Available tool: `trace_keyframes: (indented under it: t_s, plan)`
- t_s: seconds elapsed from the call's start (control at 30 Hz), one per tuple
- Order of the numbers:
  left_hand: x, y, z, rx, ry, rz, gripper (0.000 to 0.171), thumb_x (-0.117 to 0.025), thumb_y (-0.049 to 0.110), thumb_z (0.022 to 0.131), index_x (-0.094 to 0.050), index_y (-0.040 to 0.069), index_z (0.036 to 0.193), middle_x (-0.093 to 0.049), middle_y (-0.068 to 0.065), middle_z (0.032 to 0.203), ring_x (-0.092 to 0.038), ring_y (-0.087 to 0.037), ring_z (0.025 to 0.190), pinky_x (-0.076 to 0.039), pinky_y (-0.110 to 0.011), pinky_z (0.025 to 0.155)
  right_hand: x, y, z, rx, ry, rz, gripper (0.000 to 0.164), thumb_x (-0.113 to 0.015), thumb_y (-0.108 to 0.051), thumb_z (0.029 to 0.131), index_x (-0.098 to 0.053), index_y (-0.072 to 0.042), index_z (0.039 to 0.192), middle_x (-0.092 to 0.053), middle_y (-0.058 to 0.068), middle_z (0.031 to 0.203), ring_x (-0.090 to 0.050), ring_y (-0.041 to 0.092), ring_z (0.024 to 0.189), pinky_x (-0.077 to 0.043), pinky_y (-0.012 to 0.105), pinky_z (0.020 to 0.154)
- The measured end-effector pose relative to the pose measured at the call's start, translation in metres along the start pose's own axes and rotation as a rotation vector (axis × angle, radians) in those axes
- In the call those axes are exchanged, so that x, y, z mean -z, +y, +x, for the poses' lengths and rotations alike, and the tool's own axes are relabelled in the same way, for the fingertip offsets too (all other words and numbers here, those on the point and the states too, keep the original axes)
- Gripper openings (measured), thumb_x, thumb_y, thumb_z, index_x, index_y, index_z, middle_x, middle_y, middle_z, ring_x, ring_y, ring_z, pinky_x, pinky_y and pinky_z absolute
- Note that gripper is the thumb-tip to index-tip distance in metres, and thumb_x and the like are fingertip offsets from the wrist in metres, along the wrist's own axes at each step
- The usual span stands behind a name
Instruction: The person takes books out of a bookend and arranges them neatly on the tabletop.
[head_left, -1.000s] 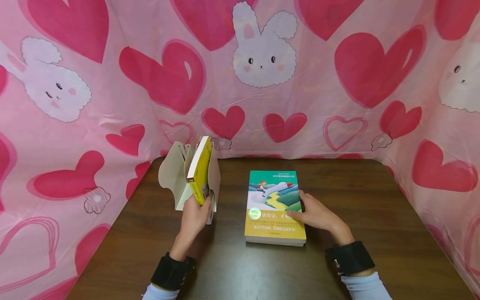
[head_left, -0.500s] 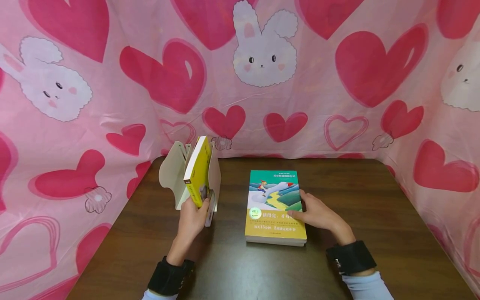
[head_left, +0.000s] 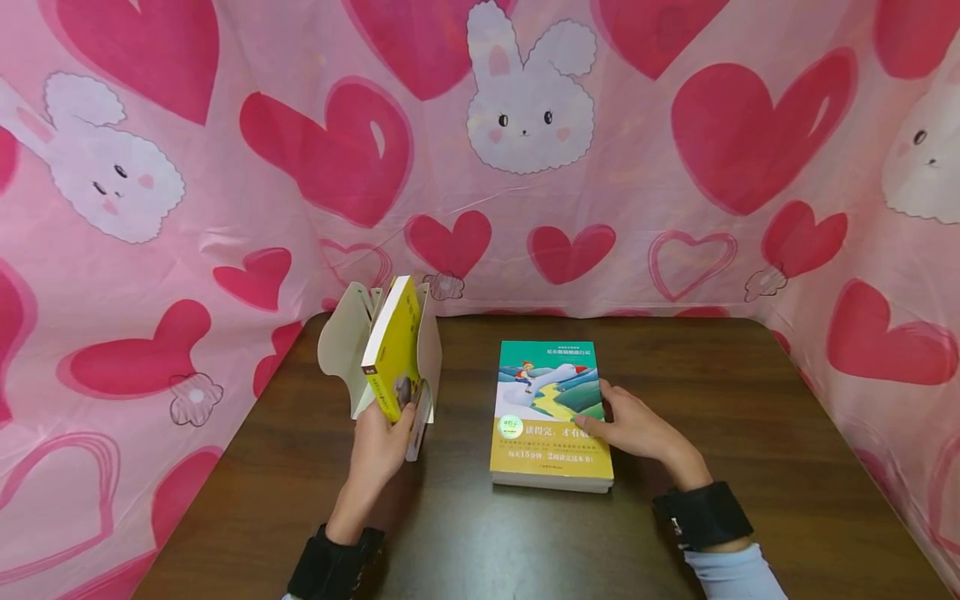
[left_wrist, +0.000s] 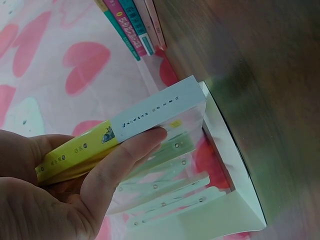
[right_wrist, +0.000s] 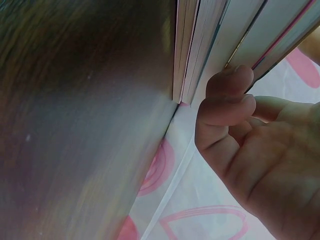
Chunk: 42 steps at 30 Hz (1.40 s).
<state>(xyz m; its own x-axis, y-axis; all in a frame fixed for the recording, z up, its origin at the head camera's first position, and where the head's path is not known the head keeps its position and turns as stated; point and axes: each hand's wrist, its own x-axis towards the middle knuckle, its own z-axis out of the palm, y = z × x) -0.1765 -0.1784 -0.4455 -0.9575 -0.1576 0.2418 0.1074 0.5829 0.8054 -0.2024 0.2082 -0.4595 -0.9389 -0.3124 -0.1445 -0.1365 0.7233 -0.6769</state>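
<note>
My left hand grips a thick yellow book by its spine, thumb on one cover and fingers on the other. In the left wrist view the spine is yellow at one end and pale at the other. The book leans toward me at the cream file holder, overlapping its right-hand compartment. My right hand is at the right side of a stack of books, thumb on the top cover. In the right wrist view its curled fingertips press against the page edges.
The stack's top book shows a goose rider on a green and yellow cover. Empty slots of the holder appear beneath the held book in the left wrist view. A pink heart-and-rabbit cloth hangs behind the brown table.
My left hand has drawn back a little toward me and to the left, with the yellow book tilting farther forward. The right hand and the stack stay put.
</note>
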Motion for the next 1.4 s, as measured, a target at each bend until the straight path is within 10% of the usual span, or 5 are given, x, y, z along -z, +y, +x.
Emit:
trace_keyframes:
  t_s: [1.4]
  plan:
    - [0.027,0.021,-0.032,0.049,-0.056,0.009,0.045,-0.066,0.010,0.101,-0.054,-0.009,0.140,-0.066,-0.037,0.132,-0.070,-0.052,0.109,-0.058,-0.070,0.084,0.000,-0.003,-0.002,-0.006,-0.001,-0.002,0.100,-0.067,-0.052,0.096,-0.022,0.013,0.158,-0.040,0.039,0.155,-0.045,0.053,0.135,-0.045,0.076,0.105]
